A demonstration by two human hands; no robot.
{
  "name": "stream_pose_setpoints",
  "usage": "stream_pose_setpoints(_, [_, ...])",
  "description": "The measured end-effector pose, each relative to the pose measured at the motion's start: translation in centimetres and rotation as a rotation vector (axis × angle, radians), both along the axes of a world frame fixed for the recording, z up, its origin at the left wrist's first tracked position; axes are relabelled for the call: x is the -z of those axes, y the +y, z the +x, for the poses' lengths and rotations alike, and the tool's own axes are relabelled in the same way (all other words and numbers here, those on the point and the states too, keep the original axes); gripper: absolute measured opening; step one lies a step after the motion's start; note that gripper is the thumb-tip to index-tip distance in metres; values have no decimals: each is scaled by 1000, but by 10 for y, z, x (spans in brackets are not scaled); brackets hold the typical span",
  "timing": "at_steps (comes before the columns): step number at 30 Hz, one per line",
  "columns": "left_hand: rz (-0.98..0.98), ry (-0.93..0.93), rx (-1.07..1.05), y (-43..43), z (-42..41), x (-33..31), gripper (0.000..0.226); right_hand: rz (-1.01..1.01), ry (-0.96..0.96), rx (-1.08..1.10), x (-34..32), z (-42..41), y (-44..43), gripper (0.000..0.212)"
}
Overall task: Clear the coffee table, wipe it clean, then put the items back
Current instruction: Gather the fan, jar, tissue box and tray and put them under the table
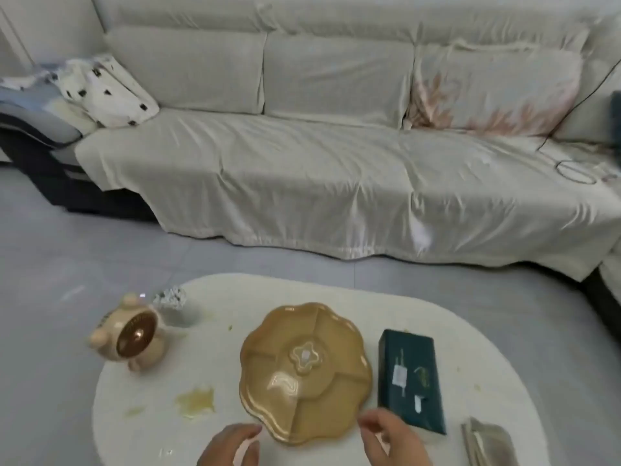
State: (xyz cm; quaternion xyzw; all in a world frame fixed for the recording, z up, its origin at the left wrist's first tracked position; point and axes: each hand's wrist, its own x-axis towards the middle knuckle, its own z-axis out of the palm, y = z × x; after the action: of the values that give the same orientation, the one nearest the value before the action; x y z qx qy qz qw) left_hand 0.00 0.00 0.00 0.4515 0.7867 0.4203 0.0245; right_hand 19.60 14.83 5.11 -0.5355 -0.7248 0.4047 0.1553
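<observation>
Sofa [302, 156] fills the back, floor gap between it and the worktop [470, 334]. Worktop is oval, stained yellow left of centre, nothing cleared yet: clearing step, at its start by my read. Scalloped snack tray [304, 371] sits centre, green box [411, 381] just beside it, fan [132, 334] at the left edge, folded cloth [487, 443] at the near right. Left hand [228, 445] and right hand [393, 438] flank the tray's near rim, fingers loose, gripping nothing. Next: pinch both sides, lift level. Open room leftward; the box crowds the right.
</observation>
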Motion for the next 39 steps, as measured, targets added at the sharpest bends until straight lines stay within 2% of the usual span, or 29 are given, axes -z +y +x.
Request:
stream_pose_setpoints(1, [13, 2, 59, 21, 4, 0, 13, 8, 33, -74, 7, -6, -1, 31])
stream_pose_setpoints(2, [0, 20, 125, 42, 10, -1, 23, 102, -3, -119, 16, -10, 1, 31])
stream_pose_setpoints(3, [-59, 36, 144, 49, 7, 5, 43, 242, -61, -150, 32, -13, 5, 37])
stream_pose_setpoints(5, [-149, 113, 200, 62, 6, 18, 59, 391, -79, -162, 52, -23, 3, 47])
stream_pose_setpoints(7, [-167, 141, 203, 65, 7, 26, 58, 551, -138, -220, 61, -32, -4, 55])
stream_pose_setpoints(9, [-223, 138, 214, 69, 8, 34, 47, 636, -183, -213, 69, -37, -4, 57])
stream_pose_setpoints(13, [-228, 189, 161, 70, 3, 46, 46, 730, -253, -159, 87, -41, -4, 57])
stream_pose_setpoints(16, [-209, 222, 155, 68, 5, 50, 51, 725, -255, -144, 88, -43, -10, 59])
stream_pose_setpoints(19, [-253, 275, 144, 66, 8, 48, 71, 697, -311, -163, 86, -41, -15, 60])
stream_pose_setpoints(23, [-354, 283, 113, 62, 15, 40, 45, 450, -141, -191, 83, -27, -24, 59])
stream_pose_setpoints(26, [-459, 175, 149, 55, 15, 34, 50, 443, -81, -91, 77, -5, -42, 55])
stream_pose_setpoints(31, [-537, 181, 201, 28, 17, 23, 47, 466, -245, 4, 64, 39, -57, 54])
stream_pose_setpoints(34, [-491, 148, 201, 4, 18, 26, 43, 430, -318, 66, 56, 56, -58, 58])
stream_pose_setpoints(39, [-390, 37, 181, -12, 21, 28, 47, 351, -361, 176, 37, 52, -40, 71])
